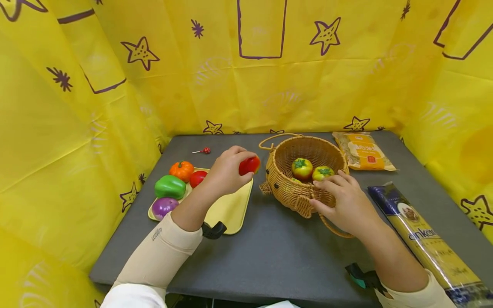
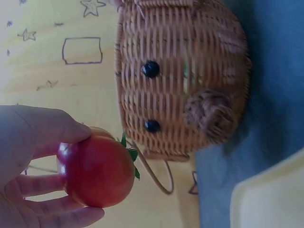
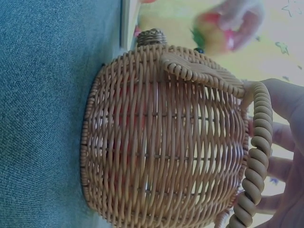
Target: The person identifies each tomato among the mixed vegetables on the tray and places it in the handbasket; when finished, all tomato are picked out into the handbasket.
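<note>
My left hand (image 1: 231, 172) grips a red tomato (image 1: 251, 165), held up between the tray and the wicker basket (image 1: 286, 194). In the left wrist view, thumb and fingers surround the tomato (image 2: 99, 171), its green leaves facing the basket (image 2: 171, 90). The basket has an animal face with black eyes and a woven snout. Inside it lie yellow-green and red tomatoes (image 1: 302, 168), one partly hidden by the rim. My right hand (image 1: 344, 203) holds the basket's near right rim, fingers over the edge and thumb outside. One handle (image 3: 259, 142) hangs beside that hand.
A pale yellow tray (image 1: 233, 209) on the left bears a green bell pepper (image 1: 170, 187), an orange pumpkin (image 1: 182, 171), a purple vegetable (image 1: 164, 208) and a red one (image 1: 197, 178). Behind lies a lollipop (image 1: 206, 150). At right are a food bag (image 1: 363, 152) and a long packet (image 1: 423, 239).
</note>
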A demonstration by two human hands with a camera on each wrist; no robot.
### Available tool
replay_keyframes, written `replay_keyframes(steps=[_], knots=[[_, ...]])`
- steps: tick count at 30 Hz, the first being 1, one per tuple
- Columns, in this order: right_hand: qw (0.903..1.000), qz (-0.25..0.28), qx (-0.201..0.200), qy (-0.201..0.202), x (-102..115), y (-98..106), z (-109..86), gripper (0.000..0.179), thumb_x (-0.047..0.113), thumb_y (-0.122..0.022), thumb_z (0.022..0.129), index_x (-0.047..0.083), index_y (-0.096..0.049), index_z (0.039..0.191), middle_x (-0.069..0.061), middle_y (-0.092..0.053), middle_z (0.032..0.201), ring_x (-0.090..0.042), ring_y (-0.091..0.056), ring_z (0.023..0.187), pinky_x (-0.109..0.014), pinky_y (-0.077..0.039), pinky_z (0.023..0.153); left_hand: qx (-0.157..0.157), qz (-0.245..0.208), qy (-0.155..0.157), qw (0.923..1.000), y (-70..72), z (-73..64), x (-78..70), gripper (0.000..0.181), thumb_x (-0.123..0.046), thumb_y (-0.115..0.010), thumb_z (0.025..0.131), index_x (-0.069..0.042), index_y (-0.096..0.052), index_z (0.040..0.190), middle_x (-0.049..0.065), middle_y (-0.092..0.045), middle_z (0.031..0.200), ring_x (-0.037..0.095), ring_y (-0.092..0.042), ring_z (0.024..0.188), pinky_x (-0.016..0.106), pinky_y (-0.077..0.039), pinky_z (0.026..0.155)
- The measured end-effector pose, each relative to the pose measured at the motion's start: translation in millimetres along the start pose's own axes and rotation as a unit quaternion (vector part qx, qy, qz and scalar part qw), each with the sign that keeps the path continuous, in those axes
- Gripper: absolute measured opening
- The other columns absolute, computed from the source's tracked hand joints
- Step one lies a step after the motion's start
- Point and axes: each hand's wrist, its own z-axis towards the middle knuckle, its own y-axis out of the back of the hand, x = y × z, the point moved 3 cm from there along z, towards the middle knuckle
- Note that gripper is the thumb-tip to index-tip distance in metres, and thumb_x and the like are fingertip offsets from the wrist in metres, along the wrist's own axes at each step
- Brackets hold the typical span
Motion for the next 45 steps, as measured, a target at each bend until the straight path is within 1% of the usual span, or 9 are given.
replay_keyframes(steps=[8, 12, 18, 23, 26, 31, 34, 41, 45], knots=[[1.0000, 0.003, -0.005, 0.004, -0.8, -2.8, 0.4, 0.043, 0.030, -0.082, 0.085, 0.008, -0.074, 0.121, -0.021, -0.066, 0.122, -0.055, -0.044, 0.133, -0.070, -0.033, 0.110, -0.014, 0.006, -0.051, 0.9986, 4.1, 26.2, -42.1, 0.048, -0.026, -0.074, 0.092, -0.021, -0.065, 0.139, 0.008, -0.057, 0.139, 0.030, -0.056, 0.123, 0.046, -0.057, 0.094], [0.9998, 0.004, -0.016, 0.011, -1.5, -2.6, 0.4, 0.042, 0.030, -0.083, 0.084, 0.008, -0.075, 0.119, -0.020, -0.067, 0.120, -0.055, -0.046, 0.131, -0.070, -0.033, 0.110, -0.007, 0.015, -0.078, 0.9968, -3.0, 40.9, -58.4, 0.048, -0.027, -0.072, 0.093, -0.022, -0.063, 0.140, 0.007, -0.056, 0.140, 0.029, -0.055, 0.125, 0.046, -0.055, 0.098], [0.9997, 0.001, -0.020, 0.015, -1.7, -2.5, -0.4, 0.042, 0.030, -0.084, 0.084, 0.007, -0.075, 0.118, -0.021, -0.068, 0.119, -0.054, -0.047, 0.131, -0.070, -0.032, 0.111, 0.022, 0.026, -0.094, 0.9950, -19.0, 55.5, -73.2, 0.047, -0.027, -0.073, 0.094, -0.022, -0.063, 0.140, 0.007, -0.055, 0.140, 0.028, -0.054, 0.126, 0.043, -0.053, 0.101], [0.9999, 0.001, -0.013, 0.007, -1.4, -1.8, -0.5, 0.042, 0.030, -0.083, 0.084, 0.008, -0.075, 0.119, -0.021, -0.067, 0.121, -0.054, -0.045, 0.132, -0.071, -0.033, 0.110, 0.050, 0.033, -0.094, 0.9937, -32.4, 60.6, -78.7, 0.050, -0.025, -0.072, 0.093, -0.022, -0.061, 0.142, 0.007, -0.054, 0.141, 0.027, -0.052, 0.126, 0.038, -0.055, 0.098], [1.0000, 0.001, -0.007, 0.000, -1.7, -1.5, -0.6, 0.043, 0.030, -0.083, 0.084, 0.008, -0.075, 0.120, -0.021, -0.067, 0.123, -0.055, -0.044, 0.133, -0.071, -0.033, 0.110, 0.062, 0.041, -0.108, 0.9914, -40.4, 62.2, -80.2, 0.051, -0.024, -0.073, 0.093, -0.021, -0.060, 0.143, 0.008, -0.054, 0.141, 0.029, -0.052, 0.126, 0.035, -0.057, 0.094], [0.9999, 0.002, -0.014, 0.008, -2.0, -2.1, -0.3, 0.042, 0.030, -0.083, 0.083, 0.008, -0.075, 0.119, -0.020, -0.068, 0.121, -0.054, -0.046, 0.132, -0.070, -0.031, 0.112, 0.073, 0.060, -0.127, 0.9873, -49.4, 63.3, -80.5, 0.056, -0.028, -0.075, 0.093, -0.022, -0.058, 0.146, 0.008, -0.053, 0.144, 0.030, -0.054, 0.124, 0.041, -0.050, 0.106], [0.9996, 0.003, -0.023, 0.017, -1.9, -2.4, -0.1, 0.042, 0.029, -0.084, 0.083, 0.008, -0.076, 0.118, -0.020, -0.069, 0.119, -0.053, -0.047, 0.131, -0.069, -0.031, 0.112, 0.074, 0.058, -0.126, 0.9876, -50.0, 63.2, -79.9, 0.060, -0.029, -0.076, 0.093, -0.023, -0.056, 0.148, 0.008, -0.049, 0.148, 0.031, -0.053, 0.128, 0.045, -0.044, 0.113], [0.9991, 0.000, -0.036, 0.023, -1.5, -2.7, -1.2, 0.040, 0.028, -0.084, 0.082, 0.008, -0.076, 0.116, -0.019, -0.069, 0.117, -0.054, -0.048, 0.129, -0.070, -0.034, 0.109, 0.074, 0.047, -0.117, 0.9892, -43.6, 59.3, -77.0, 0.062, -0.031, -0.073, 0.094, -0.026, -0.051, 0.151, 0.008, -0.041, 0.157, 0.034, -0.046, 0.139, 0.039, -0.053, 0.100], [0.9994, -0.001, -0.030, 0.020, -1.2, -2.0, -0.7, 0.041, 0.028, -0.084, 0.083, 0.007, -0.075, 0.117, -0.020, -0.068, 0.118, -0.055, -0.047, 0.129, -0.070, -0.034, 0.109, 0.069, 0.042, -0.112, 0.9904, -37.1, 54.0, -72.5, 0.062, -0.032, -0.073, 0.094, -0.026, -0.051, 0.152, 0.009, -0.039, 0.160, 0.034, -0.043, 0.142, 0.043, -0.050, 0.105]])
